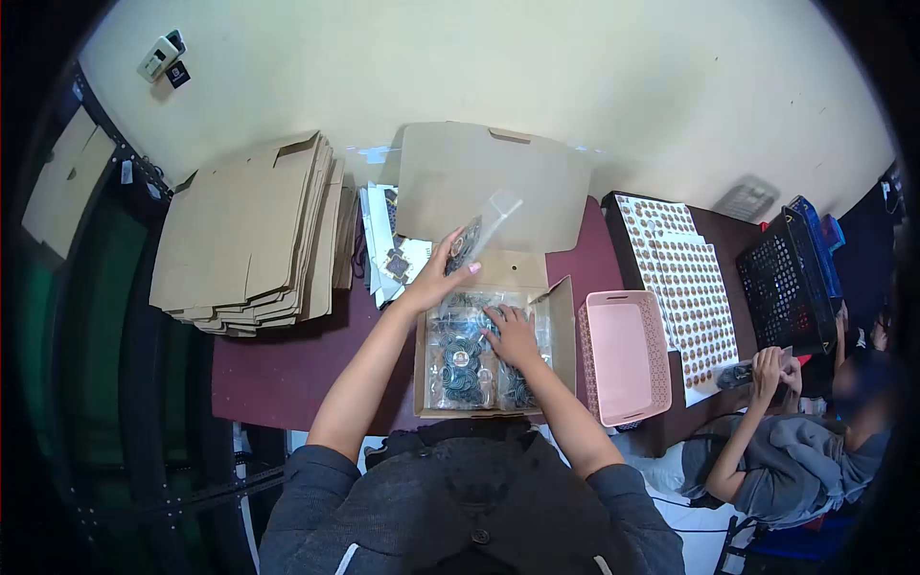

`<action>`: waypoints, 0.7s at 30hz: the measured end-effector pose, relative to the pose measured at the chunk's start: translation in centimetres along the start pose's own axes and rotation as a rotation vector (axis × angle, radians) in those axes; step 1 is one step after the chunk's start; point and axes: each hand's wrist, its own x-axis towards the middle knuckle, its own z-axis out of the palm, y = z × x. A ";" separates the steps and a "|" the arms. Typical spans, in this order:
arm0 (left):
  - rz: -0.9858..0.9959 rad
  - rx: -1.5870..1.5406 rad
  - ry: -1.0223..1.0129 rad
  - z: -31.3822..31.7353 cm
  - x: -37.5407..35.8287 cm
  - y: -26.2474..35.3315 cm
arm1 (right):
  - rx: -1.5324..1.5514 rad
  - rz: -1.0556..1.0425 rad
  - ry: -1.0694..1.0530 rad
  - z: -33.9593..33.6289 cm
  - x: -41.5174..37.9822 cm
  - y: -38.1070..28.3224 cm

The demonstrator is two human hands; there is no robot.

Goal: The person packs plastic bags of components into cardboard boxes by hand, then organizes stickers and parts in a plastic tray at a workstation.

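A clear plastic packet with dark contents and a round label is gripped in my left hand, raised over the far left edge of an open cardboard box. Inside that box lie several clear packets of dark, coiled-looking items, some with round stickers. My right hand rests on the packets in the box, fingers spread and holding nothing. The box's lid stands upright behind it, against the wall.
Flattened cardboard boxes are stacked at the left, beside papers. A pink basket stands right of the box. Beyond it are sticker sheets, a black crate, and a co-worker's hands holding a dark packet.
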 end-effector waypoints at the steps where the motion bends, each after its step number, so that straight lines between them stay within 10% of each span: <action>1: -0.001 0.069 0.018 0.1 -0.1 0.2 | 0.014 -0.003 0.011 0.0 0.0 -0.2; 7: 0.200 0.490 -0.151 2.0 -2.0 1.8 | 0.012 -0.049 0.297 -2.1 -1.1 -1.4; 21: 0.093 0.434 -0.067 3.3 -3.4 -2.9 | 0.017 -0.235 -0.079 -0.3 -5.9 -8.0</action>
